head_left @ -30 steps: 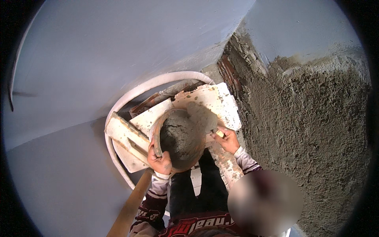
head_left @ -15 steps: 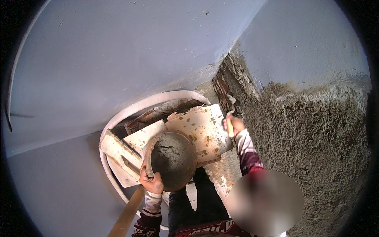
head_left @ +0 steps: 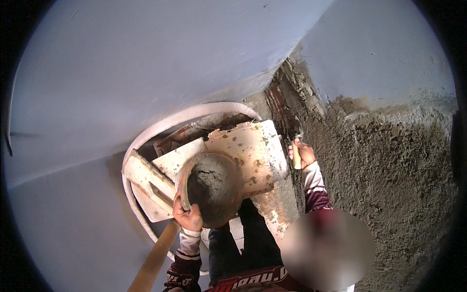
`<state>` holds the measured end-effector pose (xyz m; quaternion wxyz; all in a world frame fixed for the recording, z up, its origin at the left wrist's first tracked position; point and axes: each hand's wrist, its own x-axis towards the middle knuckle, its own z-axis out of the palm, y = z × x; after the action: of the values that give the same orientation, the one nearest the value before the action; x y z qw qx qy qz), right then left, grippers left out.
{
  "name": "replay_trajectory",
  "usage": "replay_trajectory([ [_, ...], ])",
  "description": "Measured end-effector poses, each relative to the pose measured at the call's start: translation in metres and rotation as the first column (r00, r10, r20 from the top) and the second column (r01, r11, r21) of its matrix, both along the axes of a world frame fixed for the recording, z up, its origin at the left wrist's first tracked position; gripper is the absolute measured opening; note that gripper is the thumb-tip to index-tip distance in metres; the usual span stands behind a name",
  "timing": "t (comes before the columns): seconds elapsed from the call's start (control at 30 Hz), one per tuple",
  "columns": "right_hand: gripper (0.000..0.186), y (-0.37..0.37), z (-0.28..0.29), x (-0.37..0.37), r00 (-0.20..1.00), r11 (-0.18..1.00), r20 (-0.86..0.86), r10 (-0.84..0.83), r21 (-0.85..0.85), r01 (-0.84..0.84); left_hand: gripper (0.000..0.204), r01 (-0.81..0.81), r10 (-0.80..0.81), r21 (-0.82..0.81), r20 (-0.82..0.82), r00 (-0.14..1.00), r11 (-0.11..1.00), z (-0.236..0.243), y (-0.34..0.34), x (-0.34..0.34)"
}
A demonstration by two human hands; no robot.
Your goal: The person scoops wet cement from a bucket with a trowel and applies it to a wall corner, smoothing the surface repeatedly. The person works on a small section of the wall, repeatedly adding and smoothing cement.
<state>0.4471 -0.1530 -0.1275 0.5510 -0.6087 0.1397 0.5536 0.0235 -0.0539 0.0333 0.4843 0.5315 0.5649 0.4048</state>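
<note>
My left hand grips the near-left rim of a round bowl, which holds wet grey mortar. Close to the wall corner, my right hand is closed around the light wooden handle of a trowel. The trowel's blade is small and hard to make out, pointing at the rough wall coated in grey mortar. Just beyond it, an uncovered strip of reddish brick runs up the corner. A blurred patch hides part of my right arm.
Mortar-spotted boards lie under and behind the bowl. A pale hose loops around them. At lower left a wooden pole slants past my left forearm. Smooth grey-blue wall rises at the left and back.
My right hand and the trowel have moved slightly right, along the mortared wall. The bowl stays in my left hand, and the view has shifted a little.
</note>
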Motion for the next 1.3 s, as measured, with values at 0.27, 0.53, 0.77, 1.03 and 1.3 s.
replay_trajectory([
  [0.27,0.022,-0.049,0.109,-0.067,0.755,0.898,0.53,0.385,-0.029,-0.438,0.049,0.018,-0.009,0.069,-0.129,0.992,0.997,-0.009,0.009,-0.002],
  [0.53,0.046,0.015,0.104,-0.187,-0.69,0.279,0.453,0.565,-0.892,-0.357,0.043,0.092,-0.077,0.105,-0.136,0.988,0.99,-0.004,-0.009,0.009],
  [0.77,0.039,0.029,0.092,-0.225,-0.62,-0.068,0.527,0.581,-0.728,-0.682,0.053,0.1,-0.088,0.121,-0.103,0.991,0.988,-0.013,-0.019,-0.01],
  [1.03,0.041,0.012,0.087,-0.247,-0.476,-0.232,0.482,0.735,-0.482,-0.845,0.04,0.089,-0.075,0.153,-0.091,0.993,0.984,-0.014,-0.03,-0.008],
  [1.3,0.041,-0.027,0.076,-0.252,-0.049,0.284,0.829,0.558,-0.246,-0.927,0.024,0.193,-0.167,0.211,-0.136,0.977,0.958,-0.004,-0.033,0.001],
])
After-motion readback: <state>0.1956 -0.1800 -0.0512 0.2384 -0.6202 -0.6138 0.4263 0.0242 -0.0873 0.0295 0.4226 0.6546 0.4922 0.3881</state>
